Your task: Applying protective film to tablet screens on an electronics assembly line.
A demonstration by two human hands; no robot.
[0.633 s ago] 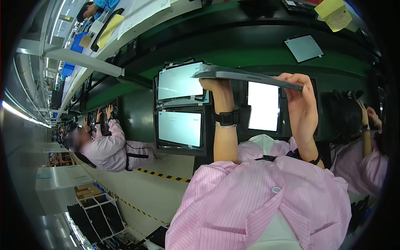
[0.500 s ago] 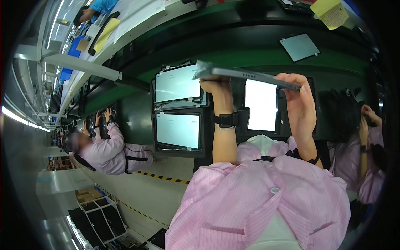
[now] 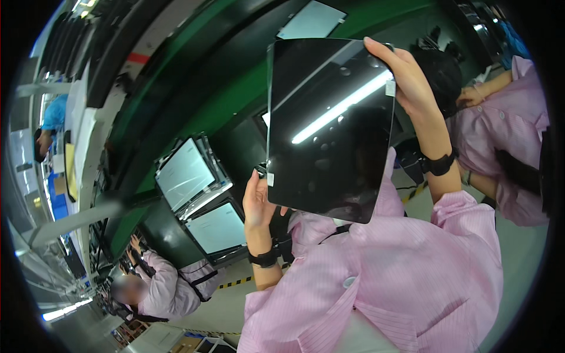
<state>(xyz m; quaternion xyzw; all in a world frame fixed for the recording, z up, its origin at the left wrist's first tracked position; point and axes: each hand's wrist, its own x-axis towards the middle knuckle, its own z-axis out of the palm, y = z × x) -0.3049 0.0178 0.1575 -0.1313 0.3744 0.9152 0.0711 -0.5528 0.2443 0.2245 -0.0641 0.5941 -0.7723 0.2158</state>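
A tablet (image 3: 329,126) with a dark, glossy screen is raised in front of my chest, its screen toward me. A ceiling light reflects across the glass, along with several small spots. Small white tabs stick to its left and right edges. My right hand (image 3: 409,79) grips the upper right corner, thumb on the edge and the other fingers mostly hidden behind. At the lower left edge my left hand (image 3: 257,203) holds the tablet, thumb pointing up and the other fingers partly behind it. Black bands circle both wrists.
Pale-screened tablets lie stacked (image 3: 187,173) on the dark bench to the left, with another pale-screened tablet (image 3: 216,228) nearer me. One more pale tablet (image 3: 312,22) lies on the far green strip. Co-workers in pink sit at left (image 3: 168,282) and close at right (image 3: 500,135).
The tablet has turned from edge-on to screen facing me and come nearer. My left hand has moved down to its lower left edge. The whole view has tilted.
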